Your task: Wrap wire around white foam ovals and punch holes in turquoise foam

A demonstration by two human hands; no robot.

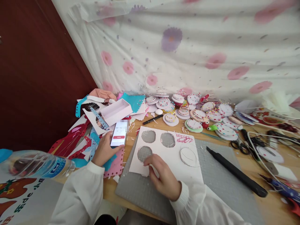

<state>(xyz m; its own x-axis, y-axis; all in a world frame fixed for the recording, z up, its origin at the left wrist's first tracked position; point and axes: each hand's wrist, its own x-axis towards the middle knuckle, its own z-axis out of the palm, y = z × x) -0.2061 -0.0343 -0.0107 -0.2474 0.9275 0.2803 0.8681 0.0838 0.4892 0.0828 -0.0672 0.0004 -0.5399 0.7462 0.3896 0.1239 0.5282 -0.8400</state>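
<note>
My left hand [106, 148] is closed round the lower part of a phone [119, 133], whose lit screen shows a timer and a red button. My right hand [161, 178] hovers over or rests on a white sheet of card [164, 156], fingers loosely bent, thumb and forefinger apart, with nothing visible in them. Its fingertips are beside the lowest of three round holes cut in the card. A circle [188, 156] is outlined at the card's right, and red scribbles mark its upper right corner. Beneath lies a grey cutting mat [217, 168]. A black utility knife [236, 172] lies on the mat's right side.
Coloured paper scraps and a pale pink box [116, 112] are heaped at the left. A black pen [152, 119] lies behind the card. Stacked, dotted paper discs [199, 115] line the back. Scissors [240, 147] and cables crowd the right; a plastic bottle [39, 164] lies left.
</note>
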